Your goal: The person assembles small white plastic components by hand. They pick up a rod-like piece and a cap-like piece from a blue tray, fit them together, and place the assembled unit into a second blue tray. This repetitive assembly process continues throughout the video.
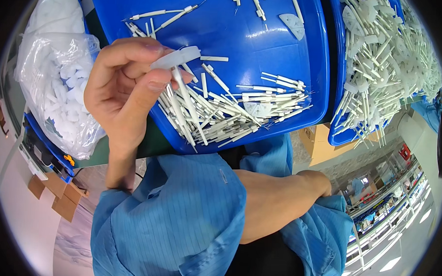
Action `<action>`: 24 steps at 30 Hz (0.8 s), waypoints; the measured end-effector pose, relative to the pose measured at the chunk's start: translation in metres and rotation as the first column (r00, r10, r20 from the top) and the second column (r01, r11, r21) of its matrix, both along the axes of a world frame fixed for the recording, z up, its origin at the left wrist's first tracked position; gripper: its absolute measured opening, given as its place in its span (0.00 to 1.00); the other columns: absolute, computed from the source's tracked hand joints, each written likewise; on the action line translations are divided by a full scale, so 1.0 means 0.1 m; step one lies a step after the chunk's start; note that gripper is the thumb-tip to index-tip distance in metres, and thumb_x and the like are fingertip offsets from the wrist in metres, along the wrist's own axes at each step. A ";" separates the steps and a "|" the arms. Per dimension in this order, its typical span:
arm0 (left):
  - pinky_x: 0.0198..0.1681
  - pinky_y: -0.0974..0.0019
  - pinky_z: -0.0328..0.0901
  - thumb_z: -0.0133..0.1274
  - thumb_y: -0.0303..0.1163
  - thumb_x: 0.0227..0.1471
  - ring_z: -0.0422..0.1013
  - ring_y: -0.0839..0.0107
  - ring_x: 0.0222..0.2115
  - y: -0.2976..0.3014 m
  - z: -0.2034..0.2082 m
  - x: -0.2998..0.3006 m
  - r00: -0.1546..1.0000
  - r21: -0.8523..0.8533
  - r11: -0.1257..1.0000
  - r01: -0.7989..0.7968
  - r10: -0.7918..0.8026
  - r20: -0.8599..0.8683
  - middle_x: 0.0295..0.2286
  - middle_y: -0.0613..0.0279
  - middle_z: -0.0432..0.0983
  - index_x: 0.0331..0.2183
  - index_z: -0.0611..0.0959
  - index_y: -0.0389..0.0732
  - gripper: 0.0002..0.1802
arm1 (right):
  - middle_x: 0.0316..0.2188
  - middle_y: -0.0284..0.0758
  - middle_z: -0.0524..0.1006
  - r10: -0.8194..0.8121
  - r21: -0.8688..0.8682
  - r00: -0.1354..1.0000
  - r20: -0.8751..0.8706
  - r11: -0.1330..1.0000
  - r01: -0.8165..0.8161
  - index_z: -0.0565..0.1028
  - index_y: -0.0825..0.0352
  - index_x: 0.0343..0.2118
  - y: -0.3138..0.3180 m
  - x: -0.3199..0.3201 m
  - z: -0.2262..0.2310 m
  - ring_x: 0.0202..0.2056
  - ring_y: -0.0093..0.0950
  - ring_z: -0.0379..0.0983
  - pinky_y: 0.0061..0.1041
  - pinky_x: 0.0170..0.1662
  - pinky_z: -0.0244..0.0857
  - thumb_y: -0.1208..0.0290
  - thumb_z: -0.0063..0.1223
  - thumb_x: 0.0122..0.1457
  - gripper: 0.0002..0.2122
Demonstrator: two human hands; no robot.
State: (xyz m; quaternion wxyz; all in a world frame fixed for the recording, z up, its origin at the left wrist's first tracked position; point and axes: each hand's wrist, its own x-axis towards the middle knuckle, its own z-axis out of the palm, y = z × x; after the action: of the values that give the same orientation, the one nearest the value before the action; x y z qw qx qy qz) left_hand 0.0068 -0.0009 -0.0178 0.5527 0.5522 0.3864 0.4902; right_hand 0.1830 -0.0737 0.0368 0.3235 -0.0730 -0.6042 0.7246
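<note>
My left hand (128, 83) is raised over the left part of a blue tray (253, 37), its thumb and fingers closed in a pinch. Between them sits a translucent white plastic piece (177, 57) with a curved edge, and a white rod (186, 100) slants down from beneath it. Behind the fingers, a pile of white rods with metal ends (221, 121) lies along the tray's near side. A bare forearm (277, 201) stretches right across my lap, and my right hand (317, 182) is at its end against the blue sleeve, its fingers hidden.
On the left stands a clear plastic bag (52, 83) of white pieces. A second blue tray (334, 134), heaped with white rods and fan-shaped pieces (374, 60), is on the right. Cardboard boxes (318, 144) stand below the table; shelving (384, 192) shows at lower right.
</note>
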 end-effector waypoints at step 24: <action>0.27 0.71 0.71 0.51 0.35 0.59 0.76 0.65 0.28 -0.15 0.03 0.40 0.983 -0.380 0.925 -0.005 0.075 0.170 0.37 0.50 0.72 0.42 0.74 0.32 0.15 | 0.24 0.37 0.78 -0.879 0.393 0.377 0.293 0.470 0.790 0.72 0.73 0.32 0.40 0.35 -0.20 0.23 0.24 0.76 0.18 0.28 0.69 0.86 0.59 0.47 0.10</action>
State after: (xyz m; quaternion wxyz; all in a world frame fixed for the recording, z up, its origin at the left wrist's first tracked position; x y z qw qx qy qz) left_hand 0.0463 -0.0161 -0.0143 0.6715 0.3805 0.4328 0.4658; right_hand 0.2184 -0.0339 0.0166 0.4980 -0.5061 -0.6054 0.3597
